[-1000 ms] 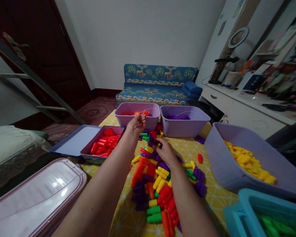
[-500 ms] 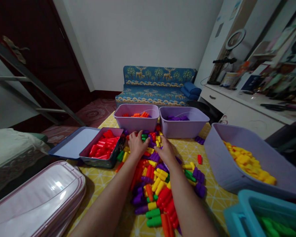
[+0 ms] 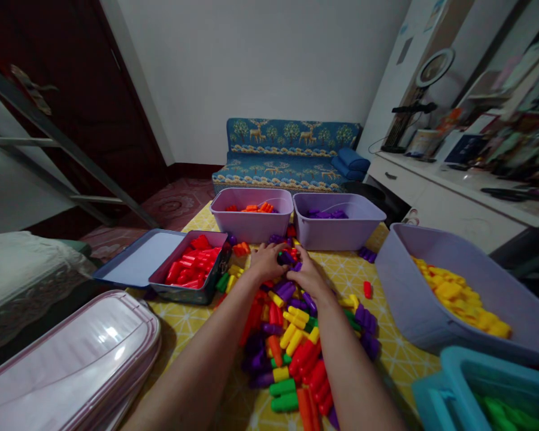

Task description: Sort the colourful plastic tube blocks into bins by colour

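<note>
A heap of coloured plastic pegs [image 3: 291,335], red, yellow, purple, green and orange, lies on the yellow patterned tablecloth [image 3: 386,359]. My left hand [image 3: 266,261] and my right hand [image 3: 306,272] meet at the far end of the heap, fingers curled over a small cluster of purple, red and green pegs [image 3: 287,257] between them. Just beyond stand a lilac bin with orange pegs [image 3: 251,222] and a lilac bin with purple pegs [image 3: 336,227]. Left of my hands sits a tin of red pegs [image 3: 189,266].
The tin's open blue lid [image 3: 135,257] lies at its left. A large lilac tub of yellow pegs [image 3: 449,293] is at the right, a turquoise bin with green pegs [image 3: 494,395] at the lower right. A clear pink-edged box lid [image 3: 67,359] lies at the lower left.
My left hand came back from above the orange bin down to the heap. Both hands have now closed in together on a cluster of pegs at the heap's far end.
</note>
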`<state>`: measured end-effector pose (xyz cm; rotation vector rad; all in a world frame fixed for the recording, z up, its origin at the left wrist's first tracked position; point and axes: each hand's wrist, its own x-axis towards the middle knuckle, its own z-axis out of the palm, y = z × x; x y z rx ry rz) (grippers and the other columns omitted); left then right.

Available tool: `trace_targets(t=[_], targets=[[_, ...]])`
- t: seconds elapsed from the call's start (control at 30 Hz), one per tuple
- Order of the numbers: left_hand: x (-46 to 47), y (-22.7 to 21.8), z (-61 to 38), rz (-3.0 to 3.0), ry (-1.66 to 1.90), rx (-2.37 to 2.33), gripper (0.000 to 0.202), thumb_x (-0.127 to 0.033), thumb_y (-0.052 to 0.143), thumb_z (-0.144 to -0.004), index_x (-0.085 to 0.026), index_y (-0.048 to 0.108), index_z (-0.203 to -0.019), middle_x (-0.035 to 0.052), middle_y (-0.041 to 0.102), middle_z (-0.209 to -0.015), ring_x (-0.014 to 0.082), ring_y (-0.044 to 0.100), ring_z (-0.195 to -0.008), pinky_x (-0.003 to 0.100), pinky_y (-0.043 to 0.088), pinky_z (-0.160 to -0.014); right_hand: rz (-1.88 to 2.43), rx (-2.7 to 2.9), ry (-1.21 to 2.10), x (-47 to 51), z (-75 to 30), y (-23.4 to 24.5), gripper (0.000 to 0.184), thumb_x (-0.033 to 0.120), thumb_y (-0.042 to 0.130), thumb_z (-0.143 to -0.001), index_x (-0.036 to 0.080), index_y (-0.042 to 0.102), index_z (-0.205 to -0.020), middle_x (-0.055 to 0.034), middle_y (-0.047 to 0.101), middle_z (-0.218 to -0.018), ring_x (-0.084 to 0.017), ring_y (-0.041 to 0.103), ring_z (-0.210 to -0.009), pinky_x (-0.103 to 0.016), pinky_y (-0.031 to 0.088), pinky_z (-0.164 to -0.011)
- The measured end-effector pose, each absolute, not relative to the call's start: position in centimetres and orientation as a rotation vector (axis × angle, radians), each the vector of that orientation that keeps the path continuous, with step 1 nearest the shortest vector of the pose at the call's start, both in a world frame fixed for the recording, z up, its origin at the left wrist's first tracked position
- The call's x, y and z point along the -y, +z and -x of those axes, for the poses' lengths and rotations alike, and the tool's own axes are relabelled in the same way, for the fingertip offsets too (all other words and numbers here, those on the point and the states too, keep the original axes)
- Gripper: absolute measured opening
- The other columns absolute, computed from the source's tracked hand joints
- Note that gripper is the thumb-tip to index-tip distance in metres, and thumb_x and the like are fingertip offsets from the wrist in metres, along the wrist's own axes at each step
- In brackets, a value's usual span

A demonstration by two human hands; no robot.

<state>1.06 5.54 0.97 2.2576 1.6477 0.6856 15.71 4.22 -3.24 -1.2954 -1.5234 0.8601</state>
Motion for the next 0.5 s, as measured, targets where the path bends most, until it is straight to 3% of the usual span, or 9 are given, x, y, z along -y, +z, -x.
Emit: trace_targets(t=[0.13,0.3,0.43,0.5], targets=[[-5.2,0.6,-0.8,-2.083,0.857,-1.31,0.05,-0.019,0.067,-0.069,-0.024,0.063,-0.119,0.0065,0.07,-0.107,0.0247,0.063,-0.098,0.037,0.048,-0.089,1.248,1.368,1.154,-3.6,-16.0,-2.1,0.086,0.015,0.064,-0.056,0.025,0.042,-0.139,-0.0056,0.069,-0.11,-0.021,0.067,-0.086,-0.033,0.053,-0.073],[-3.9,0.1,-0.4,-1.788,1.136,-1.059,0.04,-0.024,0.061,-0.079,-0.015,0.062,-0.118,0.0084,0.072,-0.099,0.019,0.067,-0.088,0.028,0.052,-0.078,1.066,1.191,1.204,-3.5,-17.1,-1.1,0.049,0.038,0.066,-0.071,0.019,0.063,-0.115,-0.0065,0.071,-0.104,-0.022,0.066,-0.095,-0.034,0.051,-0.084],[-1.9,1.4,0.6,-1.916,1.255,-1.462,0.026,-0.021,0.059,-0.08,-0.018,0.069,-0.104,0.0088,0.072,-0.099,0.02,0.067,-0.089,0.03,0.051,-0.082,1.114,1.035,1.152,-3.7,-17.2,-1.0,0.046,0.053,0.068,-0.069,0.017,0.07,-0.098,-0.005,0.073,-0.087,-0.021,0.067,-0.082,-0.032,0.05,-0.077],[-0.7,3.0,1.5,-2.064,1.133,-1.771,0.024,-0.023,0.059,-0.081,-0.021,0.071,-0.102,0.0093,0.072,-0.102,0.0237,0.066,-0.094,0.034,0.049,-0.085,1.151,1.086,1.089,-3.8,-17.1,-1.0,0.047,0.055,0.069,-0.067,0.017,0.07,-0.095,-0.0047,0.072,-0.087,-0.02,0.066,-0.082,-0.031,0.049,-0.076]])
